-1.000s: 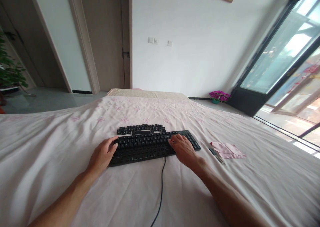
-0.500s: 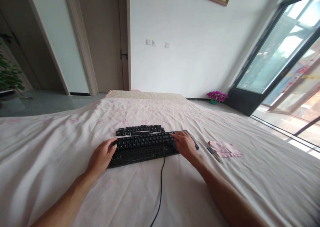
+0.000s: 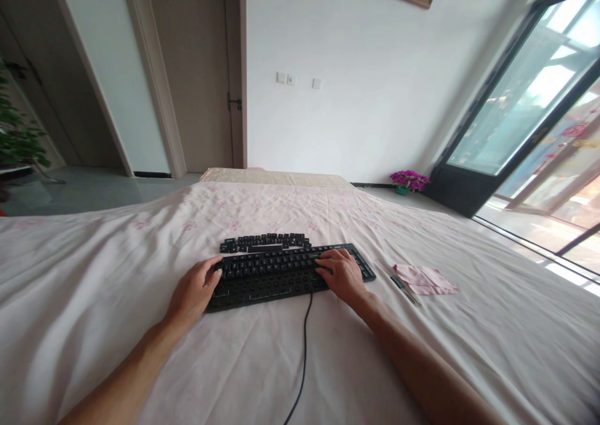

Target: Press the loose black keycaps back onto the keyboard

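- My left hand (image 3: 194, 290) lies at the left end of the black keyboard (image 3: 281, 274), just below the middle of the frame. Its thumb is laid over the near-left corner and the fingers are loosely curled against the edge, so it braces the keyboard and grips nothing.
- My right hand (image 3: 341, 274) lies palm down over the keys towards the right end, fingers bent and tips touching the key tops. Whether a tip is pinching a cap I cannot tell — the fingers hide it.
- To do this well, I judge the left hand should pin the body flat against the soft sheet (image 3: 140, 350) so it does not rock. The right should work one cap at a time, lifting straight up and not sideways.
- The keyboard lies flat with its long side across the frame. Its near rows look bare, showing round sockets instead of caps.
- A row of loose keycaps (image 3: 265, 242) lies just beyond its far edge, touching or nearly so.
- Its cable (image 3: 304, 344) runs from the near edge down to the bottom of the frame — best kept clear of my wrists.
- To the right, well apart, lie a pink cloth (image 3: 426, 280) and a small tool (image 3: 404, 289).
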The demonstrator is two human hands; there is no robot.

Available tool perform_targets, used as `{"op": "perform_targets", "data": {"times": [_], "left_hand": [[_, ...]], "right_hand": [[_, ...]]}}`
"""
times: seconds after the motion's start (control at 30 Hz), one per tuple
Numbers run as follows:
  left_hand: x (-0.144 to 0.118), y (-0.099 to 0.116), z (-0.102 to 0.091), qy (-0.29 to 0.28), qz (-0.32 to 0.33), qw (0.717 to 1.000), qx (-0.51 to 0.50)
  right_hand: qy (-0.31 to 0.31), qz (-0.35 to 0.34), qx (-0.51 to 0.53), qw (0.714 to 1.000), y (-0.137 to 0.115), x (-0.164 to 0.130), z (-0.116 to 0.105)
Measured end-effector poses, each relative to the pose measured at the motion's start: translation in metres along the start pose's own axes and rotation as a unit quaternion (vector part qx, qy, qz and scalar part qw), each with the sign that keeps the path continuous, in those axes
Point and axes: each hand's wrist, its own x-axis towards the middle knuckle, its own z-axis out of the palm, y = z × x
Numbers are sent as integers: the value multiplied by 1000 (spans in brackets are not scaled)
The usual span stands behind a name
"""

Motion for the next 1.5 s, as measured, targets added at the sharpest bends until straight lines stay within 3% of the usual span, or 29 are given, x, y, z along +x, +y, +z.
{"op": "perform_targets", "data": {"times": [0.27,0.83,1.5], "left_hand": [[0,2,-1,3,1,1000,6],[0,4,-2,1,-7,1000,-14],[0,8,-5,3,-14,999,-34]], "right_hand": [[-12,28,22,999,3,1,5],[51,3,40,998,1,-4,5],[64,-42,7,997,0,-4,8]]}}
